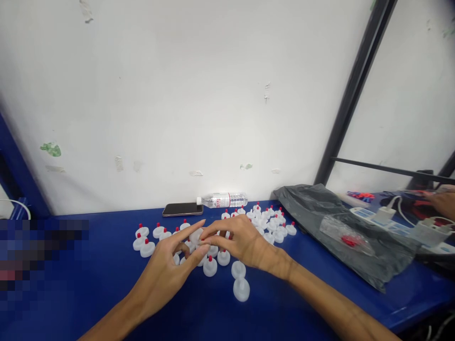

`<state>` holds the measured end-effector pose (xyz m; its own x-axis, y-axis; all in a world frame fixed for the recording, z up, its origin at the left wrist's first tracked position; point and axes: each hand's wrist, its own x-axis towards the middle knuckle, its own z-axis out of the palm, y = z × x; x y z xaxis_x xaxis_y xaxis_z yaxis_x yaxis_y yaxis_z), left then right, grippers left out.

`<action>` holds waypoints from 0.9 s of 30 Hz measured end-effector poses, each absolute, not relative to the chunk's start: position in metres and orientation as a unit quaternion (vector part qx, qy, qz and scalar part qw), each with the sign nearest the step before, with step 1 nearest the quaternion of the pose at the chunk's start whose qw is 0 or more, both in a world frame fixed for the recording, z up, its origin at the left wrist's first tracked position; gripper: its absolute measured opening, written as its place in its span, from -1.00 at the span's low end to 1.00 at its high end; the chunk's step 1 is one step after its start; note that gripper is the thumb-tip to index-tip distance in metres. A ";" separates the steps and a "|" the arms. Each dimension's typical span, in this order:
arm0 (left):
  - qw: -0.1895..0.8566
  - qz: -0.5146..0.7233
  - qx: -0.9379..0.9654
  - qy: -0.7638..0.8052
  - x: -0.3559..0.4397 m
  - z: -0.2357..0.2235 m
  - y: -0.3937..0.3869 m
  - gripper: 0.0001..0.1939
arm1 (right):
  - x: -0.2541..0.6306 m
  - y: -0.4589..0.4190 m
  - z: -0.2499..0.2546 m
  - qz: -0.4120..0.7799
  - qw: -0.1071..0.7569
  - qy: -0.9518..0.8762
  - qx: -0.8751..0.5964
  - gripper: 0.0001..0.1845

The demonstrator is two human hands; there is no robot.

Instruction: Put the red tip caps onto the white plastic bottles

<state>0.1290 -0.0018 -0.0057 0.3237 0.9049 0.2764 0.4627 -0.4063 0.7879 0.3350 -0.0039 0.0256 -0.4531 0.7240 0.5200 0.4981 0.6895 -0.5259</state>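
My left hand (165,263) grips a translucent white nozzle cap (196,235) between thumb and forefinger, above the blue table. My right hand (250,241) has its thumb and fingertips pinched together at the right side of that cap. Whatever sits in this pinch is too small and covered to name. Around and behind both hands stand many similar white caps, most with red tips, such as one red-tipped cap (210,266). Below my right wrist lie two caps without a visible red tip, an upper cap (238,269) and a lower cap (241,289).
A phone (182,209) and a clear plastic bottle (223,200) lie along the wall. To the right, a grey plastic bag (334,227) carries a clear pouch of red pieces (351,240). Power strips with chargers (386,215) are beyond it, near another person's hand (442,203).
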 end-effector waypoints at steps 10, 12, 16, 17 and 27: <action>0.478 0.385 0.680 0.401 0.130 -0.007 0.002 -0.34 | 0.335 -0.011 0.026 0.156 0.348 -0.858 -0.345 -0.76; 0.503 0.384 0.672 0.384 0.131 -0.005 0.001 -0.35 | 0.336 -0.013 0.029 0.161 0.335 -0.865 -0.337 -0.74; 0.518 0.380 0.672 0.368 0.131 -0.004 0.000 -0.36 | 0.339 -0.015 0.033 0.171 0.316 -0.879 -0.314 -0.74; 0.513 0.380 0.675 0.370 0.132 -0.005 0.000 -0.37 | 0.339 -0.015 0.034 0.173 0.316 -0.880 -0.309 -0.75; 0.476 0.379 0.691 0.390 0.132 -0.005 0.002 -0.41 | 0.341 -0.015 0.033 0.160 0.321 -0.887 -0.291 -0.77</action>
<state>0.1319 0.0019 -0.0049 0.4084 0.9000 0.1526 0.1788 -0.2428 0.9535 0.3410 -0.0153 0.0329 -0.6244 0.6186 0.4769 0.4127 0.7796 -0.4710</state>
